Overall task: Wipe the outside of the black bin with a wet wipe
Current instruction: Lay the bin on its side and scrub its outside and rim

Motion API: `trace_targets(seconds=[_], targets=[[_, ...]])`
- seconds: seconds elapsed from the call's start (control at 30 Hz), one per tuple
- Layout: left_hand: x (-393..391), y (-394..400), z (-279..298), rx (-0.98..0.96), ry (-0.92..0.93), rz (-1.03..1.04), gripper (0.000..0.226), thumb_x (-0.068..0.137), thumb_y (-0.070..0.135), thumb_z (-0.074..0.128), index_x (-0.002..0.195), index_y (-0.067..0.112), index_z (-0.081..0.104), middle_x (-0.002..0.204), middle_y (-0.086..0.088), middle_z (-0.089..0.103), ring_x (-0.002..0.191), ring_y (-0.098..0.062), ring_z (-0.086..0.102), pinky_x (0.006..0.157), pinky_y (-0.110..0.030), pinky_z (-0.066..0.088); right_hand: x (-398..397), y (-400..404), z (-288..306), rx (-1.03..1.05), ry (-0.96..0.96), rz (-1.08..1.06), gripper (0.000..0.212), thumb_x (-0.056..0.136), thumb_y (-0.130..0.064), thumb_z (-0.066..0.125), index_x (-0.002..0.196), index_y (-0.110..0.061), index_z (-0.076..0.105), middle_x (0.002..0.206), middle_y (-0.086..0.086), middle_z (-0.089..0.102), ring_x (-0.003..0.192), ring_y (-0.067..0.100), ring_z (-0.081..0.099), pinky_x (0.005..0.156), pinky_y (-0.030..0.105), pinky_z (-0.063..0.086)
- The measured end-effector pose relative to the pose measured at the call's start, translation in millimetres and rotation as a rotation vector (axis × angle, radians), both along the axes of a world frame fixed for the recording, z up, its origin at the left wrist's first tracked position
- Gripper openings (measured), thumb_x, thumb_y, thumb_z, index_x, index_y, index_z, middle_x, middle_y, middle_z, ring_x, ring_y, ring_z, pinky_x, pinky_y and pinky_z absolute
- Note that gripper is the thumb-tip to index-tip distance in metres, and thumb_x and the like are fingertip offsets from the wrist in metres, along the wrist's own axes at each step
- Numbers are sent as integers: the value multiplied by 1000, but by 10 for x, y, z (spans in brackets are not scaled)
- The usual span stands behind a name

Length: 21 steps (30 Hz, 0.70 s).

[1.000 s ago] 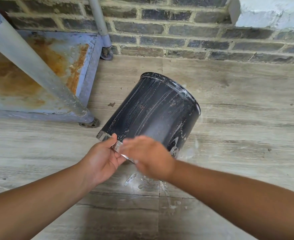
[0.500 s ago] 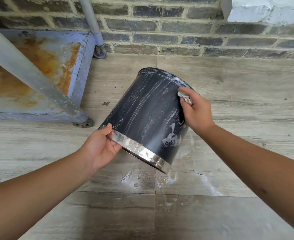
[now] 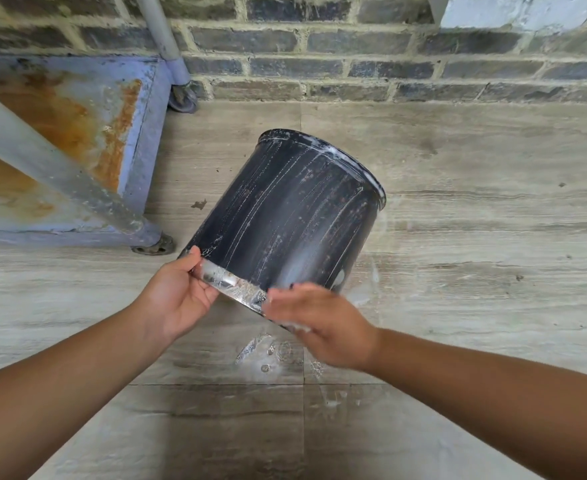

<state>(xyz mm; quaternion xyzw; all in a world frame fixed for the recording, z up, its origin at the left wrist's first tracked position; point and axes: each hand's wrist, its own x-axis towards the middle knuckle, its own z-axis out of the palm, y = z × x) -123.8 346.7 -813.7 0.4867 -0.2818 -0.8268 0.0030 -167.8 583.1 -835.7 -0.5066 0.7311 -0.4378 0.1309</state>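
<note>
The floor (image 3: 475, 244) consists of large grey, wood-grain tiles with visible grout joints. Wet, soapy splashes (image 3: 267, 351) lie on one tile near the lower centre. A dark brick wall (image 3: 354, 64) runs along the back, with a white-painted section (image 3: 520, 10) at upper right. At left stands a blue metal frame (image 3: 136, 133) with rusted surfaces, a grey diagonal tube (image 3: 42, 161) and a caster wheel (image 3: 183, 97).

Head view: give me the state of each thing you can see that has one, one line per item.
Black bin: tilted, streaked with white residue, silver rim band nearest the camera.
Left hand: gripping the bin's silver rim band.
Right hand: motion-blurred at the rim's lower edge; wipe not clearly visible.
Floor tiles: wet splashes below the bin.
Blue metal cart shelf: rusted, paint worn.
</note>
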Motion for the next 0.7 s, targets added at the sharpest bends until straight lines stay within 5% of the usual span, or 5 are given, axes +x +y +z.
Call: trace_targets(seconds=[0.17,0.33,0.43,0.6,0.7], targets=[[9,-28,-23,0,2,14,12,99,16,51,91,13,57,52,3,66,52,-8,69,48,-35,59,159,5,68,-89,-26,83,48,78,20,46,109,-12,63,100,9,68,89,20,64,83,35,54],[4,2,25,-2,-7,29,12,101,15,49,92,13,57,49,2,65,47,-6,67,42,-33,56,-457,92,143,38,-33,-275,23,96,-10,44,113,-18,57,93,-22,57,84,-14,54,78,5,45],[3,-6,20,16,5,34,11,100,14,49,94,13,58,50,2,65,50,-8,69,47,-39,60,-851,342,20,210,-21,-491,15,99,-19,51,102,-12,63,77,-10,62,66,5,58,63,28,50],[-51,-35,53,-15,10,15,14,100,15,51,88,13,56,47,4,62,44,-4,65,44,-31,57,-1038,726,-246,580,36,-665,34,95,-37,54,70,-13,58,58,5,61,54,25,57,52,31,46],[-70,-19,67,-4,41,17,15,100,15,50,87,11,56,51,1,67,50,-9,69,47,-32,58,-1029,679,-287,772,60,-613,25,89,-22,58,67,-12,55,57,9,58,58,31,54,53,31,46]])
